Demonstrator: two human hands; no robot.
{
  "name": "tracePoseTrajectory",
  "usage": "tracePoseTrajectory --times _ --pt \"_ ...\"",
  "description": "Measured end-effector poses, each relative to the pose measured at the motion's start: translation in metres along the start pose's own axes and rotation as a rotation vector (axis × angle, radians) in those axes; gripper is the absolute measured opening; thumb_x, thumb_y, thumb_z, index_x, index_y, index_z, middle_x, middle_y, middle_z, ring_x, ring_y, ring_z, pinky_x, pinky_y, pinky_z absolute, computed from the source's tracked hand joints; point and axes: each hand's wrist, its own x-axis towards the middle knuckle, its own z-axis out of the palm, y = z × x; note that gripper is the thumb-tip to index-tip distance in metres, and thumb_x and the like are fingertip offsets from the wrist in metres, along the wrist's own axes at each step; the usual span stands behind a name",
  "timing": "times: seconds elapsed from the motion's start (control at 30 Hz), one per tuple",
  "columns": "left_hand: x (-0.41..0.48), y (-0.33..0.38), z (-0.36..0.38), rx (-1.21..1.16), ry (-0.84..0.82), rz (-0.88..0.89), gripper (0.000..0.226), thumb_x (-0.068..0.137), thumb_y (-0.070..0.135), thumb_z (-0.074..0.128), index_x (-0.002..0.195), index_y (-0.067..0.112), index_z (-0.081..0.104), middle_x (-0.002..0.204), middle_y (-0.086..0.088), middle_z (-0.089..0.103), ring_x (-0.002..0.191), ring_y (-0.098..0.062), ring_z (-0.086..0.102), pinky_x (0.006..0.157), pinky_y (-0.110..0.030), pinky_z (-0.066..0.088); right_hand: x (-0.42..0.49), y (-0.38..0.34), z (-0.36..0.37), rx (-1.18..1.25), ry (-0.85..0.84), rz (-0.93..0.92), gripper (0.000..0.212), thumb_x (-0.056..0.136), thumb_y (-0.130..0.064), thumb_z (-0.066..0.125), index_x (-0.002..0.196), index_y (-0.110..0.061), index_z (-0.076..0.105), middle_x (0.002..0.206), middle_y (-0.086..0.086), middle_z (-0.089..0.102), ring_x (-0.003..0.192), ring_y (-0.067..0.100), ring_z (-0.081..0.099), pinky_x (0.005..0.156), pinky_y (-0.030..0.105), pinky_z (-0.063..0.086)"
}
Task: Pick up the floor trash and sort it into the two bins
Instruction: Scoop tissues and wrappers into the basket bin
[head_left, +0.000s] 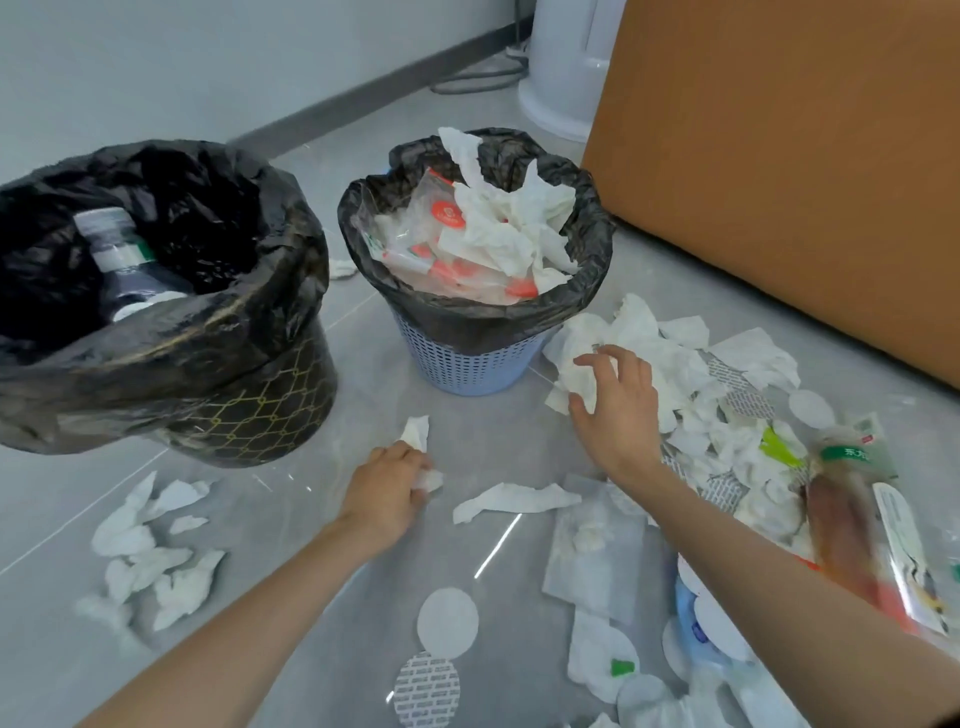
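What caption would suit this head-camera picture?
Left hand grips a tissue scrap; right hand grasps crumpled tissues beside the blue bin.

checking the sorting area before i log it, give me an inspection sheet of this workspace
surface: glossy grey tiled floor.
job's things: black bin holds a dark bottle; blue bin heaped with paper and wrappers.
clutter: loose tissues left, tissue pile right, round pads, plastic bottle, all on the floor.
hands: left hand grips a crumpled tissue; right hand grasps the tissue pile.
cables: grey cable lying by the wall.
surroundings: brown board right, white appliance base behind.
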Motion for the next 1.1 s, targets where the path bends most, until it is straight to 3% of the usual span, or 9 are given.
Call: tracePoseTrajectory --times 0.17,0.3,0.4,0.6,0.67,0.83,0.93,1.03,1.1 --pt "0.000 0.025 0.011 -0.006 -0.080 0.082 0.031 0.091 0.022 0.052 0.121 0.027 0.057 0.126 0.006 0.052 0.113 -0.022 0.048 0.093 -0.030 0.039 0.034 0.039 0.008 -0.100 -0.452 0.218 0.064 0.089 -0.032 0.059 0.145 -0.025 0.030 0.158 0.005 0.014 0.146 0.028 0.009 0.115 0.048 0.023" --pt "0.006 0.039 0.010 0.047 -0.067 0.076 0.033 0.095 0.025 0.044 0.128 0.025 0.047 0.124 0.002 0.058 0.112 -0.024 0.051 0.090 -0.031 0.037 0.028 0.044 0.022 -0.061 -0.662 0.210 0.067 0.092 -0.034 0.054 0.149 -0.022 0.022 0.156 0.009 0.023 0.143 0.030 0.019 0.116 0.041 0.018" --pt "0.007 0.050 0.011 0.023 -0.039 0.044 0.050 0.093 0.040 0.046 0.138 0.024 0.034 0.125 -0.002 0.055 0.116 -0.025 0.047 0.092 -0.032 0.035 0.003 0.037 0.027 0.009 -0.560 0.190 0.058 0.091 -0.028 0.055 0.145 -0.022 0.034 0.147 0.011 0.039 0.135 0.030 0.032 0.110 0.036 0.029" --pt "-0.008 0.063 0.023 -0.033 -0.092 0.135 0.077 0.076 0.057 0.062 0.141 0.033 0.029 0.142 -0.001 0.017 0.129 -0.024 0.018 0.104 -0.030 0.031 -0.046 0.022 0.022 -0.020 -0.511 0.107 0.039 0.085 -0.038 0.061 0.124 -0.034 0.055 0.125 0.000 0.052 0.120 0.022 0.042 0.097 0.040 0.041" --pt "-0.015 0.067 0.028 -0.018 -0.138 0.155 0.071 0.078 0.050 0.064 0.140 0.035 0.031 0.149 0.000 0.013 0.134 -0.025 0.014 0.103 -0.031 0.032 -0.055 0.019 0.016 -0.055 -0.506 0.146 0.036 0.084 -0.043 0.061 0.119 -0.035 0.059 0.120 -0.001 0.055 0.118 0.022 0.045 0.096 0.040 0.038" --pt "-0.025 0.067 0.041 -0.037 -0.013 0.150 0.027 0.088 0.027 0.058 0.116 0.028 0.056 0.134 0.002 0.033 0.123 -0.022 0.030 0.087 -0.022 0.039 -0.062 0.004 0.001 -0.240 -0.366 0.112 0.034 0.084 -0.049 0.058 0.112 -0.032 0.065 0.128 -0.006 0.050 0.127 0.022 0.036 0.109 0.047 0.021" --pt "-0.028 0.064 0.045 -0.093 0.025 0.128 0.014 0.091 0.021 0.056 0.102 0.020 0.063 0.132 0.001 0.034 0.116 -0.019 0.035 0.080 -0.020 0.038 -0.061 -0.006 -0.002 -0.164 -0.265 0.031 0.040 0.084 -0.046 0.061 0.120 -0.030 0.059 0.135 -0.003 0.043 0.127 0.026 0.032 0.102 0.046 0.032" --pt "-0.029 0.058 0.048 -0.188 0.069 0.085 0.005 0.087 0.010 0.058 0.090 0.012 0.062 0.129 0.002 0.032 0.109 -0.019 0.042 0.080 -0.027 0.044 -0.054 -0.010 0.009 -0.135 -0.438 0.050 0.051 0.085 -0.047 0.058 0.134 -0.038 0.044 0.144 -0.002 0.030 0.127 0.029 0.029 0.093 0.043 0.042" --pt "-0.029 0.055 0.048 -0.295 0.100 0.015 0.007 0.085 0.006 0.059 0.086 0.013 0.059 0.126 0.004 0.035 0.098 -0.015 0.047 0.080 -0.028 0.045 -0.050 -0.008 0.018 -0.083 -0.548 0.109 0.050 0.086 -0.043 0.058 0.134 -0.036 0.045 0.144 0.000 0.033 0.125 0.029 0.035 0.094 0.042 0.044"
